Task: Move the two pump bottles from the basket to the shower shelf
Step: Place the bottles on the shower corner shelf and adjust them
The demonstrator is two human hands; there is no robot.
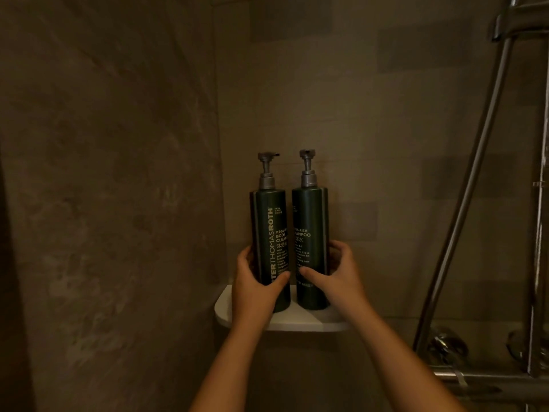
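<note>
Two tall dark green pump bottles with grey pumps stand upright side by side on a white corner shelf point(306, 324). The body cleanser bottle point(269, 230) is on the left, and my left hand point(255, 288) is wrapped around its lower part. The shampoo bottle point(310, 227) is on the right, with my right hand point(338, 275) gripping its lower part, thumb in front. Both bottle bases rest on the shelf. The basket is not in view.
The shelf sits in the corner of two brown tiled walls. A chrome shower rail and hose point(475, 179) run down the right side, with a chrome mixer valve point(445, 349) at the lower right.
</note>
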